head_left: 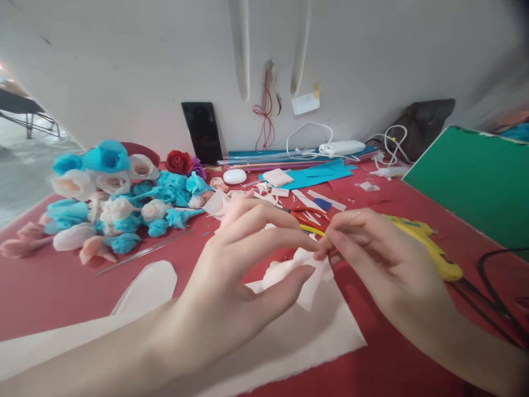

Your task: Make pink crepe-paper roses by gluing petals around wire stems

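Observation:
A crumpled pale pink crepe-paper flower [308, 278] hangs between my two hands, with its petals toward me. My right hand [388, 267] pinches its narrow end between thumb and fingers; the exact grip point is partly hidden. My left hand [237, 270] is curved around the flower from the left. Its thumb and fingertips touch the paper, with a gap between them where the petal shows. Below lies a large pale pink paper sheet [289, 344] on the red tabletop [397, 353]. A cut paper petal stack [149, 284] rests left of my left forearm.
Finished blue, white and pink paper flowers [119, 204] crowd the left side. Orange-handled scissors or pliers [308, 212] and a yellow glue gun [440, 256] lie behind my hands. A black phone [202, 132] leans on the wall. A green board [475, 187] stands at right.

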Available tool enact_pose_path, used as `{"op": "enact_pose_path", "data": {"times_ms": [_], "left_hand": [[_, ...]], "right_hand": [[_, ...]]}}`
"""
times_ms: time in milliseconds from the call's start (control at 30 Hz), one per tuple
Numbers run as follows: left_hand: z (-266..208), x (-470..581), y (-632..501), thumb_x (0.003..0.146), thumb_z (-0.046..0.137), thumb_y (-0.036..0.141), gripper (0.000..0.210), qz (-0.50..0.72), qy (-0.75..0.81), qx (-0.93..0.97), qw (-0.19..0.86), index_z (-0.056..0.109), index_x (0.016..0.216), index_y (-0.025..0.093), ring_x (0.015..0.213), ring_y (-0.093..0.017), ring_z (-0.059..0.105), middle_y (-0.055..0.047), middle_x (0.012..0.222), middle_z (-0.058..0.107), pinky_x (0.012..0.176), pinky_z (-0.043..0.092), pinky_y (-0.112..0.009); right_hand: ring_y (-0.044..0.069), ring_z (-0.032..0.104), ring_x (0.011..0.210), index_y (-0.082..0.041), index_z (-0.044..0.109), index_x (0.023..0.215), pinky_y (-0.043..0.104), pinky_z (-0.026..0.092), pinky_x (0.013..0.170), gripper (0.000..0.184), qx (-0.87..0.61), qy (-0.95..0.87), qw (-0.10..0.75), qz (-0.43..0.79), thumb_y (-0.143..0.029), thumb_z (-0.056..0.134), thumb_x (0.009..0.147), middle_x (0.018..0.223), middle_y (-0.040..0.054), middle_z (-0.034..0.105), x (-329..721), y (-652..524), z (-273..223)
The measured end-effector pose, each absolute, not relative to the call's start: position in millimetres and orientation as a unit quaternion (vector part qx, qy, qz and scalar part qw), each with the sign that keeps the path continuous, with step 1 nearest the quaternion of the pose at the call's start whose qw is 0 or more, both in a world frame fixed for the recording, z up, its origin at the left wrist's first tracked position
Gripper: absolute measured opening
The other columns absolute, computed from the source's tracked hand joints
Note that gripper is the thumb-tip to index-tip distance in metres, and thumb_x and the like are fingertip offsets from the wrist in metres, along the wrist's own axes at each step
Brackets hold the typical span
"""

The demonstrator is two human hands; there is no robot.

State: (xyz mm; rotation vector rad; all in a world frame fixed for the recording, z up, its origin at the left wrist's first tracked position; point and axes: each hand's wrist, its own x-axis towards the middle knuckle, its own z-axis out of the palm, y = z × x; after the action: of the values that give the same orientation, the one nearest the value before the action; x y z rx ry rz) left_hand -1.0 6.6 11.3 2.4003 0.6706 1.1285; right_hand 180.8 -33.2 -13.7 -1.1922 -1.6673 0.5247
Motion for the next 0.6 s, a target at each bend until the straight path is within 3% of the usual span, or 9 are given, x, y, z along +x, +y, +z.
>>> {"op": "enact_pose_path", "data": {"times_ms": [133,267,433,600], "left_hand": [[12,1,4,0.076,0.065,0.011,0.015,0.389,0.299,0.778,0.393,0.062,0.083,0.023,0.086,-0.008,0.057,0.007,0.087,0.062,0.080,0.042,-0.018],[14,2,2,0.072,0.071,0.017,0.013,0.382,0.330,0.719,0.478,0.060,0.074,0.023,0.081,-0.005,0.057,0.010,0.079,0.062,0.074,0.043,-0.012],[15,1,4,0.068,0.074,0.023,0.017,0.368,0.338,0.695,0.518,0.057,0.069,0.022,0.075,-0.005,0.056,0.010,0.070,0.061,0.069,0.044,-0.011],[14,-2,8,0.070,0.073,0.021,0.014,0.392,0.343,0.719,0.459,0.061,0.063,0.020,0.070,-0.005,0.057,0.009,0.070,0.062,0.068,0.043,-0.014]], "right_hand": [[0.004,0.063,0.069,-0.023,0.051,0.092,0.003,0.050,0.064,0.009,-0.471,-0.695,0.491,0.235,-0.016,0.046,0.093,0.073,-0.0067,0.062,184,-33,-14],[0.004,0.063,0.070,-0.023,0.051,0.090,0.003,0.050,0.064,0.008,-0.473,-0.704,0.482,0.221,-0.017,0.046,0.093,0.075,-0.0064,0.063,186,-30,-15],[0.004,0.063,0.069,-0.021,0.052,0.087,0.004,0.050,0.063,0.009,-0.467,-0.701,0.495,0.213,-0.018,0.047,0.093,0.075,-0.0057,0.063,183,-29,-12],[0.003,0.063,0.070,-0.020,0.052,0.084,0.002,0.049,0.065,0.012,-0.476,-0.682,0.522,0.189,-0.017,0.046,0.093,0.074,-0.0056,0.063,184,-28,-4]]}}
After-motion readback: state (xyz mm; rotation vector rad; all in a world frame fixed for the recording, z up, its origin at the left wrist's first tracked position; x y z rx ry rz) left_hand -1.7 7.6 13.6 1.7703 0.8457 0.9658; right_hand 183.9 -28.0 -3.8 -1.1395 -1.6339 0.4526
